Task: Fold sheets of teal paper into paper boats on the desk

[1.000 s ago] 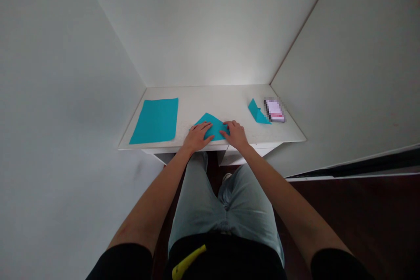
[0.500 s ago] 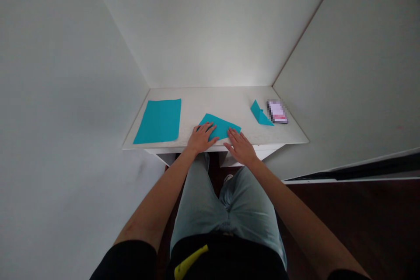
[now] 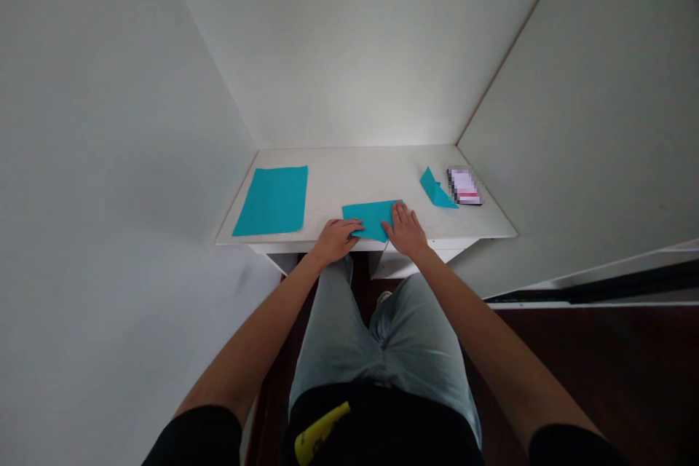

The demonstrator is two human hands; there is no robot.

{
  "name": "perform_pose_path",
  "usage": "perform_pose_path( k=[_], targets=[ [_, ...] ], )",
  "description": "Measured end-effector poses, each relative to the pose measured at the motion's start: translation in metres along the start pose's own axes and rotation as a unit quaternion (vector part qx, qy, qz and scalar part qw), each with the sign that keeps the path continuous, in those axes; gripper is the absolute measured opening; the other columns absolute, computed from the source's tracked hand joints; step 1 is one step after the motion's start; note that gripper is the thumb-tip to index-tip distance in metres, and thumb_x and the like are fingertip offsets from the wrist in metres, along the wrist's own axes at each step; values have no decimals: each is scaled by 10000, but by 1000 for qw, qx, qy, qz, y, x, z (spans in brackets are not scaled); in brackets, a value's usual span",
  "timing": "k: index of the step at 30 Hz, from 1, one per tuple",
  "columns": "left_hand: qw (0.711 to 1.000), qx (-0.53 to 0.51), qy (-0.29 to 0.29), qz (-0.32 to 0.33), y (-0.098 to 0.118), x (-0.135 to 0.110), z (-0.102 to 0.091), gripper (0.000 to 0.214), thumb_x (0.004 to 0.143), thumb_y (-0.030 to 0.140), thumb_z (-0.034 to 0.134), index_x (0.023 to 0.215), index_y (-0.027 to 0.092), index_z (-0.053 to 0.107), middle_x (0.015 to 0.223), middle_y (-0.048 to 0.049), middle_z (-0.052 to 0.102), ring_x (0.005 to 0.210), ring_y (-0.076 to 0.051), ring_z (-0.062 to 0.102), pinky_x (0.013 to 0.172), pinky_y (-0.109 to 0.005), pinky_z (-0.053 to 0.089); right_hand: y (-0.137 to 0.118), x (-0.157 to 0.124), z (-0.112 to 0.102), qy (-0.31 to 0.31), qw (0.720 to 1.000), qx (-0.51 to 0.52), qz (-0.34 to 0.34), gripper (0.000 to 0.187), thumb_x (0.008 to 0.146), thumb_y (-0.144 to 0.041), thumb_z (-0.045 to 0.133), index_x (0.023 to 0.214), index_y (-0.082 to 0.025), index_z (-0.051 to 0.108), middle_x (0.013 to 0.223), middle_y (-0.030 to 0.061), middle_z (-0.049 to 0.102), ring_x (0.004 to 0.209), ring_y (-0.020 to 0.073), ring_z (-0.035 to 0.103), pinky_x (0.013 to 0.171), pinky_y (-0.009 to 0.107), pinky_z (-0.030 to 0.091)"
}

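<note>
A folded sheet of teal paper lies at the front edge of the white table. My left hand is at its lower left side, fingers bent over the edge and the thumb close below them, pinching the paper. Flat on the paper's right part rests my right hand, its fingers stretched out and the thumb spread to the left. Parts of the paper's left and right edges are hidden under the hands.
A flat teal sheet lies on the table's left side. To the right stand a folded teal paper piece with raised points and a phone with a blurred screen. Walls enclose the white table at left, back and right.
The folded paper has turned, its long upper edge now running nearly level. My left hand has moved from lying spread on the paper to its edge; my right hand has slid slightly farther away.
</note>
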State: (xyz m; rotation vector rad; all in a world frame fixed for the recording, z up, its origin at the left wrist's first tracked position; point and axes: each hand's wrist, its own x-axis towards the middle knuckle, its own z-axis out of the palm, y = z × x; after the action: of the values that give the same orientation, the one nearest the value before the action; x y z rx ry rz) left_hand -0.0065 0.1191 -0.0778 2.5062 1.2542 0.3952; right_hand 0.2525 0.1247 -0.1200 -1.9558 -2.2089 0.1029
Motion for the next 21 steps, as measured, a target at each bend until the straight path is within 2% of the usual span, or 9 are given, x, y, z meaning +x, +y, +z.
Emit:
perform_pose_path(
  k=[3,7,9,13,18,21],
  targets=[
    [998,2,38,-50,4,18,0,327,1079,378,621,1366,264,730,1419,-62,765,1327,-263,691,1163,-434,466,3,0,3,3,1000,2,0,844,1133,-565,217,1711,42,311,1794,260,247,1693,380,257,1372,597,215],
    [983,51,123,-123,23,38,10,536,1022,432,713,1493,196,615,1482,-151,686,1356,-330,623,1134,-474,466,5,1,8,22,1000,17,-8,827,1135,-571,219,1721,4,317,1786,256,287,1687,372,279,1363,608,230],
    [975,74,149,-144,35,42,18,520,1015,421,719,1469,186,621,1478,-170,663,1350,-351,596,1114,-493,468,6,1,12,31,999,23,-11,808,1135,-560,232,1727,-16,316,1783,251,303,1685,369,287,1360,614,233],
    [981,93,120,-119,54,37,33,289,1084,332,584,1314,206,707,1382,-145,705,1288,-335,610,1082,-492,481,7,1,15,46,998,31,-13,776,1136,-532,250,1725,-34,334,1781,243,319,1681,364,300,1358,616,235],
    [983,87,109,-117,64,30,44,469,1109,426,524,1481,165,641,1550,-170,631,1424,-350,552,1185,-503,444,7,0,15,48,999,23,-14,772,1140,-512,239,1708,-1,347,1786,257,308,1685,363,288,1360,599,222],
    [982,89,95,-136,56,33,39,469,1108,353,508,1521,175,643,1634,-164,566,1512,-335,494,1270,-483,378,6,-1,11,40,999,18,-22,758,1137,-529,263,1708,-45,379,1781,237,343,1673,368,313,1349,609,236]
  ],
)
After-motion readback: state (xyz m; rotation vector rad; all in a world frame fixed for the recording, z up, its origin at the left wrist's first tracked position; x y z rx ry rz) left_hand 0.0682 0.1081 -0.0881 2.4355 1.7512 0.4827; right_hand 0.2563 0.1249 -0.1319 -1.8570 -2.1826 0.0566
